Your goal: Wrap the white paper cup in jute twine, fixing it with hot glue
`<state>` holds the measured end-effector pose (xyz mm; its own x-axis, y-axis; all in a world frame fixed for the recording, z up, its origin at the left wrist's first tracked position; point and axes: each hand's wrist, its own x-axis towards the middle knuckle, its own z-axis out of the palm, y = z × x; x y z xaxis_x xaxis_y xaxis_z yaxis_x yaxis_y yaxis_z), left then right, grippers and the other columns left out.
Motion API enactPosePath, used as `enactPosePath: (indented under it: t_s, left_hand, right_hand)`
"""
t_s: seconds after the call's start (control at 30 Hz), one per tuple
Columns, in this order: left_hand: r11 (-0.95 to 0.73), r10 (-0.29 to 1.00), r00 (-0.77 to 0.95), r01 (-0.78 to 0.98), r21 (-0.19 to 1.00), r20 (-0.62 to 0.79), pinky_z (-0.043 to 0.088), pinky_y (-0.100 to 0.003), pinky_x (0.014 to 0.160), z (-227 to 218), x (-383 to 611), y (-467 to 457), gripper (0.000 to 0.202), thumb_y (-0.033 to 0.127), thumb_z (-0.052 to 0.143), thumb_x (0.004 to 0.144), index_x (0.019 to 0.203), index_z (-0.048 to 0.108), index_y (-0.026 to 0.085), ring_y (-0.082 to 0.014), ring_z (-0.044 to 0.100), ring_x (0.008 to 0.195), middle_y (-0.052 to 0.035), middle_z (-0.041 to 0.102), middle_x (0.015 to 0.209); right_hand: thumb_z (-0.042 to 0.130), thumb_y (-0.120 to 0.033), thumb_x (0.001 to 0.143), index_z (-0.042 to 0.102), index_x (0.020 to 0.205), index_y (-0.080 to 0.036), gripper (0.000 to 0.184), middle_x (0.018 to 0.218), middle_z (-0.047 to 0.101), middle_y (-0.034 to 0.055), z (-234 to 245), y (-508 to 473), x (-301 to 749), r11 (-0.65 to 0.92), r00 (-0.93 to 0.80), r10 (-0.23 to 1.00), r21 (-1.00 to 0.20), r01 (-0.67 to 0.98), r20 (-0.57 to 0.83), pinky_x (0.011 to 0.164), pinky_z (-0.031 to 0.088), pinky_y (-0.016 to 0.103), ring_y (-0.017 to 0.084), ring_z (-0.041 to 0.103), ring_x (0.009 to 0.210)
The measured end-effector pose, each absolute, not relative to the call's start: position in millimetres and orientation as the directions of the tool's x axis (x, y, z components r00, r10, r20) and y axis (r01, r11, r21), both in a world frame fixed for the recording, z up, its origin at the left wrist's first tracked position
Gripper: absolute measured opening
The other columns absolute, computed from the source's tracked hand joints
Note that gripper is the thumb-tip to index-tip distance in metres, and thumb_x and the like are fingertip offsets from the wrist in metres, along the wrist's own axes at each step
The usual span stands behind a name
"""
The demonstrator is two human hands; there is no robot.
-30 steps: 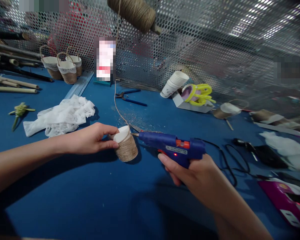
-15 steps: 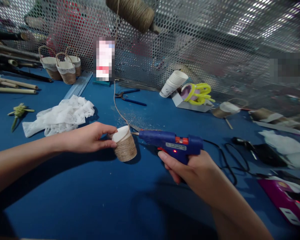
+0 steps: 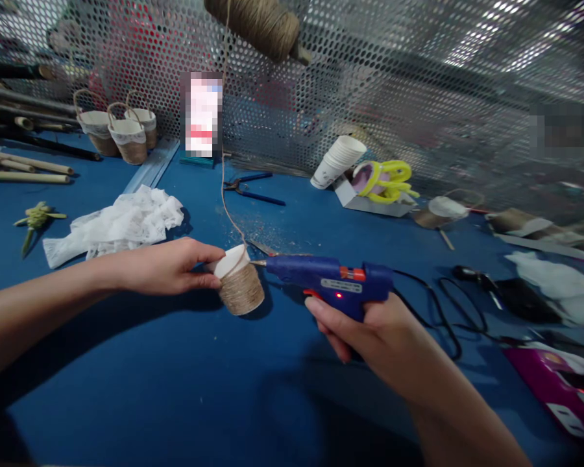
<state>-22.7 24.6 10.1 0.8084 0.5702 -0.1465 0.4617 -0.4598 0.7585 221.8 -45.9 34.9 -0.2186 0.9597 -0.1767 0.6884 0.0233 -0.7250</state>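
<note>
A white paper cup [image 3: 242, 290], wound with brown twine up to near its rim, is pinched at the rim by my left hand [image 3: 180, 266]. It tilts slightly, its open top facing up and left. From its rim the loose twine [image 3: 223, 175] runs up to a large spool [image 3: 260, 26] hanging above. My right hand [image 3: 355, 321] is wrapped round the handle of a blue hot glue gun [image 3: 316, 271] with a red light lit. The nozzle points left, at or very close to the cup's upper edge. Behind the nozzle lie partly hidden scissors [image 3: 261, 248].
White lace [image 3: 121, 224] lies left of the cup, pliers [image 3: 255, 188] behind it. Several finished baskets [image 3: 128, 139] stand back left near a phone [image 3: 202, 117]. Stacked paper cups [image 3: 338, 162] lean at a box [image 3: 377, 204]. A black cord [image 3: 442, 318] and purple power strip [image 3: 547, 383] lie right.
The cup has shifted slightly left in my left hand and turned a little. The glue gun has followed it left, its nozzle still by the cup's upper edge.
</note>
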Motion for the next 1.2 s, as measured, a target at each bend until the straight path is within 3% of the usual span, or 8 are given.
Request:
enactPosePath:
  t_s: [0.43,1.2]
  left_hand:
    - [-0.452,0.523,0.845,0.389,0.803,-0.115,0.04,-0.022,0.076,14.1,-20.4,22.3,0.019,0.023,0.039,0.084,0.095,0.052,0.014,-0.0154,0.054,0.088,-0.0049,0.06,0.095]
    - [-0.477,0.5,0.861,0.36,0.802,-0.089,0.041,-0.024,0.077,11.1,-21.1,23.0,0.018,0.021,0.04,0.085,0.098,0.052,0.015,-0.0161,0.054,0.091,-0.0052,0.059,0.099]
  right_hand:
    - [0.043,-0.032,0.082,0.041,0.045,-0.02,0.04,0.038,0.044,-0.0047,33.8,-48.6,222.4,0.16,-0.307,0.946,-0.683,0.713,-0.099,0.045,0.038,0.021,0.007,0.044,0.038]
    - [0.043,-0.035,0.082,0.04,0.04,-0.02,0.045,0.037,0.045,-0.0037,29.8,-48.7,222.9,0.197,-0.317,0.946,-0.659,0.726,-0.066,0.043,0.038,0.02,0.007,0.045,0.037]
